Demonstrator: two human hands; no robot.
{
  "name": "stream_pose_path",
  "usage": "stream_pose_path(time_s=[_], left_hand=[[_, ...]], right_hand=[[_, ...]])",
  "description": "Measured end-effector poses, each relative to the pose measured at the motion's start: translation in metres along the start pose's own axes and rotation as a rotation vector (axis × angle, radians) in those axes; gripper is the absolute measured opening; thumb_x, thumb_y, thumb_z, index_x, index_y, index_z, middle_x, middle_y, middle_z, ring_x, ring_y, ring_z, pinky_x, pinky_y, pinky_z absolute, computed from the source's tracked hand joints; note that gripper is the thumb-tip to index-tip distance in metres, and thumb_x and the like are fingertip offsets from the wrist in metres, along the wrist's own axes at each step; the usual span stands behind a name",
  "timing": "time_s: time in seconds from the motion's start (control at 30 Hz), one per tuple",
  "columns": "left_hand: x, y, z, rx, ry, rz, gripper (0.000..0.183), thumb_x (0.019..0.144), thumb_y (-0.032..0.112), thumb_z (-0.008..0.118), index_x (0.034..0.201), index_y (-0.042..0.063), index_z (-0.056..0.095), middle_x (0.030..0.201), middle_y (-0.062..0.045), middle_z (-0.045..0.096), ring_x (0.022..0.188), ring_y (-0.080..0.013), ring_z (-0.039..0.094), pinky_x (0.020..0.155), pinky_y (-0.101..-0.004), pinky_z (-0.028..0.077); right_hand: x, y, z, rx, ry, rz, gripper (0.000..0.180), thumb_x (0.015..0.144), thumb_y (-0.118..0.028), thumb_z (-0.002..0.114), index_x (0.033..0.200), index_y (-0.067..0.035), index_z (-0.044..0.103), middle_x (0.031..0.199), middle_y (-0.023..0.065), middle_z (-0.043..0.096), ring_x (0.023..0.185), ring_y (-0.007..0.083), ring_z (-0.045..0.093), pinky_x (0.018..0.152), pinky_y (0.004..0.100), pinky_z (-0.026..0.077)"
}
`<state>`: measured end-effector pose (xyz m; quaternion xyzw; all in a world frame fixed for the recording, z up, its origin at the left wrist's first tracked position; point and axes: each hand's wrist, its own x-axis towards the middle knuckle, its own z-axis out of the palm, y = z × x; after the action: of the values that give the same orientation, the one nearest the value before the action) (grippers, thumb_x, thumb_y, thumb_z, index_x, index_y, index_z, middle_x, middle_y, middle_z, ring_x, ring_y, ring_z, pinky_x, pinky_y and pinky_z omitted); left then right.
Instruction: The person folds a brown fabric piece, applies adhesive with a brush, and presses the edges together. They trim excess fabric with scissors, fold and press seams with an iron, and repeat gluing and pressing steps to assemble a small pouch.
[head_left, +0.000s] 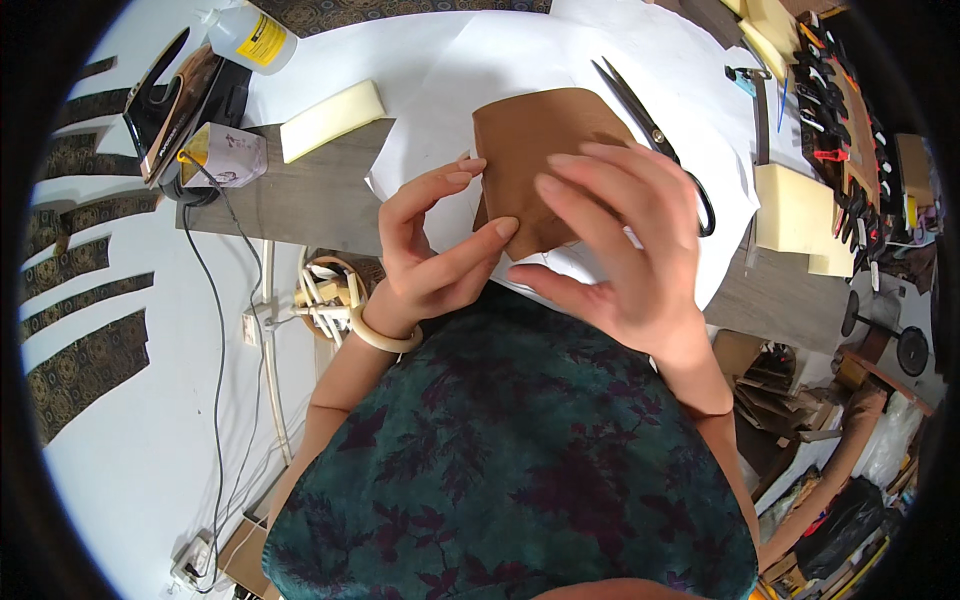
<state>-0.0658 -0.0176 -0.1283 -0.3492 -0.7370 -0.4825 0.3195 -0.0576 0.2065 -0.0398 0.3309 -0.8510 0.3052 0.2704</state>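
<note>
A folded piece of brown fabric is raised in front of me above white paper. My left hand, with a pale bangle on its wrist, pinches the fabric's left edge between thumb and fingers. Loose threads hang from the fabric's lower edge. My right hand hovers over the fabric's right side, fingers spread and slightly blurred, and part of the cloth is hidden behind it. Black-handled scissors lie beyond that hand, blades pointing away from me; the hand covers part of their handles.
A clothes iron, a plastic bottle and a holder with a cord stand at left. A foam strip lies nearby on the grey tabletop. Foam pieces and a rack of clips are at right.
</note>
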Motion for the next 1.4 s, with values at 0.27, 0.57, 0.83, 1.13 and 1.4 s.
stream_pose_path(time_s=[0.27,0.57,0.83,1.13,1.4], left_hand=[[-0.006,0.003,-0.001,0.059,0.022,0.01,0.044,0.073,-0.006,0.082,0.112,0.015,0.082,0.131,-0.014,0.055,0.12,-0.0314,0.062,0.102,-0.041,0.058],[-0.007,0.001,0.003,0.056,0.08,0.049,0.05,0.071,-0.007,0.077,0.115,0.015,0.083,0.122,-0.011,0.06,0.11,-0.0277,0.064,0.083,-0.0331,0.057],[-0.011,0.001,0.005,0.034,0.114,0.031,0.052,0.073,-0.006,0.074,0.119,0.015,0.08,0.119,-0.01,0.063,0.096,-0.0258,0.067,0.073,-0.0317,0.056],[-0.011,-0.005,0.003,0.082,0.105,0.117,0.045,0.077,0.0,0.075,0.121,0.01,0.077,0.107,-0.009,0.066,0.085,-0.0236,0.069,0.067,-0.0309,0.057],[-0.016,-0.01,-0.017,-0.228,-0.018,-0.046,0.073,0.073,0.023,0.09,0.137,0.001,0.064,0.124,-0.016,0.065,0.108,-0.0319,0.068,0.093,-0.0403,0.056]], right_hand=[[-0.005,0.001,0.023,0.054,0.014,-0.089,0.028,0.072,-0.01,0.08,0.099,-0.005,0.081,0.106,0.0086,0.076,0.101,0.0283,0.073,0.099,0.0495,0.057],[-0.01,0.004,0.026,0.066,0.032,-0.099,0.021,0.075,-0.006,0.087,0.096,-0.008,0.084,0.101,0.0083,0.078,0.099,0.0264,0.074,0.098,0.0493,0.056],[-0.013,0.006,0.027,0.021,-0.014,-0.109,0.024,0.074,-0.012,0.09,0.097,-0.008,0.082,0.104,0.0087,0.078,0.1,0.027,0.074,0.098,0.0494,0.055],[-0.007,0.0,0.032,0.045,0.016,-0.088,0.028,0.074,-0.015,0.091,0.101,-0.009,0.083,0.103,0.0075,0.077,0.098,0.0265,0.074,0.099,0.0501,0.054],[-0.01,0.003,0.037,-0.011,0.063,-0.096,0.026,0.074,-0.012,0.092,0.099,-0.013,0.084,0.1,0.0049,0.077,0.095,0.0251,0.074,0.1,0.0487,0.053]])
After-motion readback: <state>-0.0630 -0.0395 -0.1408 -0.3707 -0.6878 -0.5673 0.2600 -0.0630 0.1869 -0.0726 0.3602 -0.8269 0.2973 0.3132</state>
